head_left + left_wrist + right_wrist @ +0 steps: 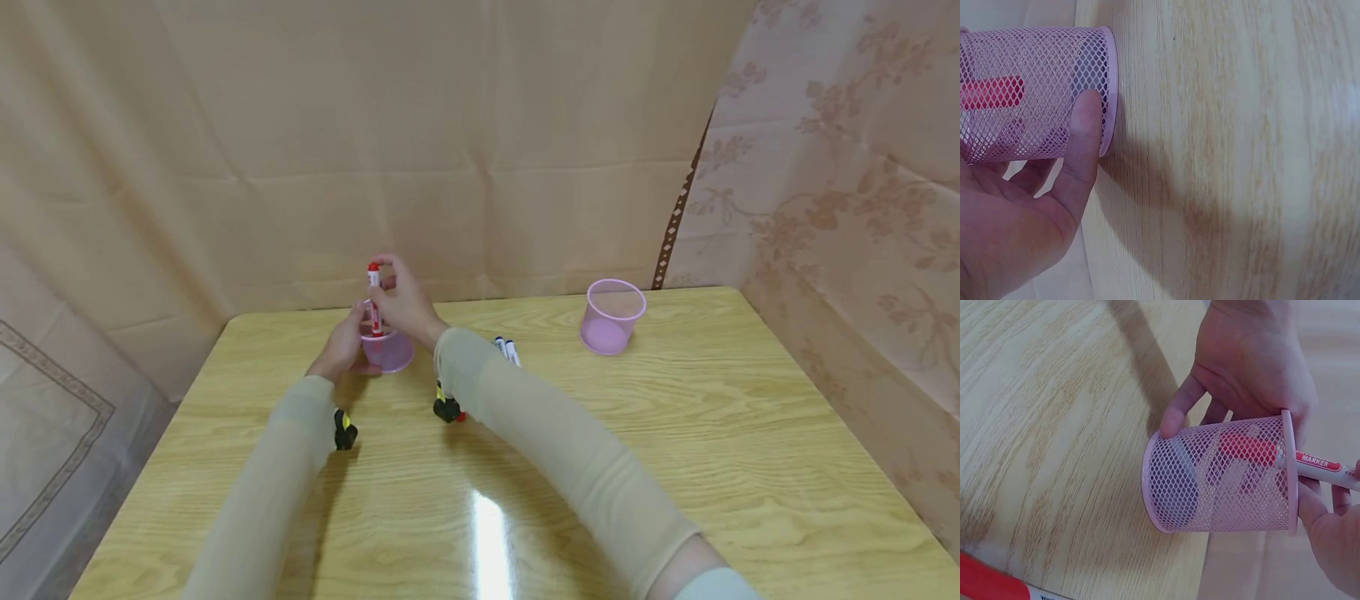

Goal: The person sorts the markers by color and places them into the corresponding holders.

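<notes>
My left hand (339, 348) grips a pink mesh pen cup (392, 354), its thumb low on the wall near the base and its other fingers behind. The cup stands upright at the back left of the table. Above its rim my right hand (411, 307) pinches a white marker (374, 296) with red ends, held upright. In the right wrist view, the marker's red capped end (1244, 447) is inside the cup, above the bottom. The left wrist view shows that red end through the mesh too, together with the left thumb (1085, 137).
Another pink cup (611, 329) stands at the back right of the wooden table (675, 450). White markers with dark ends (506, 348) lie beyond the right sleeve, partly hidden. A red-ended marker (994, 580) lies nearer. Cloth (480, 150) hangs behind the table.
</notes>
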### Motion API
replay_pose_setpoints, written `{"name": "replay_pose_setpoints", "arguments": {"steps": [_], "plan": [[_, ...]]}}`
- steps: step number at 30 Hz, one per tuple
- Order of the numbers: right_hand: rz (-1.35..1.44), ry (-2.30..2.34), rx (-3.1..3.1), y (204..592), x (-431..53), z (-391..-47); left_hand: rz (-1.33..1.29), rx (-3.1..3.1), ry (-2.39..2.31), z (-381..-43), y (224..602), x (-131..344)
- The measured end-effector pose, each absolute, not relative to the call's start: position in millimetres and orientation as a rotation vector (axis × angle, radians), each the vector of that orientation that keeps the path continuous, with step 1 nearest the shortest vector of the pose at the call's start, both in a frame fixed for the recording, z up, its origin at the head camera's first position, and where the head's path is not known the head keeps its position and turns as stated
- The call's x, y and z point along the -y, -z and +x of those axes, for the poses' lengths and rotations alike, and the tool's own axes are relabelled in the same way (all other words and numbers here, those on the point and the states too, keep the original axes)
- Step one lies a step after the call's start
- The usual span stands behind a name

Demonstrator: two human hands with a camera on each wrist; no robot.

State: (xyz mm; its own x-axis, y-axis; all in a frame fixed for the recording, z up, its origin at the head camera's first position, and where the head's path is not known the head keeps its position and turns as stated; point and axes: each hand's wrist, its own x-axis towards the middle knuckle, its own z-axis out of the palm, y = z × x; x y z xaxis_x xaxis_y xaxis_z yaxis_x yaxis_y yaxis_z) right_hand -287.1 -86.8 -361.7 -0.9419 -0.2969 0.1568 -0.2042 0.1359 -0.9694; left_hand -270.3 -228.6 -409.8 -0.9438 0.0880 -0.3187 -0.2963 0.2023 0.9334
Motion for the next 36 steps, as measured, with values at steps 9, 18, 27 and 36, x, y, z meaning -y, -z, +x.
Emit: {"name": "replay_pose_setpoints", "arguments": {"steps": [9, 18, 27, 36], "plan": [[-0.551, 1.889, -2.377, 366, 86, -286, -0.234, -2.175, -1.857, -270, 416, 227], [-0.618, 1.687, -2.527, 370, 94, -290, -0.284, -2.2, -1.845, -269, 417, 226], [-0.579, 1.506, -2.664, 366, 97, -291, -0.273, -2.261, -1.75, -269, 409, 224], [-0.509, 1.417, -2.689, 361, 101, -291, -0.273, -2.299, -1.713, -269, 409, 227]]}}
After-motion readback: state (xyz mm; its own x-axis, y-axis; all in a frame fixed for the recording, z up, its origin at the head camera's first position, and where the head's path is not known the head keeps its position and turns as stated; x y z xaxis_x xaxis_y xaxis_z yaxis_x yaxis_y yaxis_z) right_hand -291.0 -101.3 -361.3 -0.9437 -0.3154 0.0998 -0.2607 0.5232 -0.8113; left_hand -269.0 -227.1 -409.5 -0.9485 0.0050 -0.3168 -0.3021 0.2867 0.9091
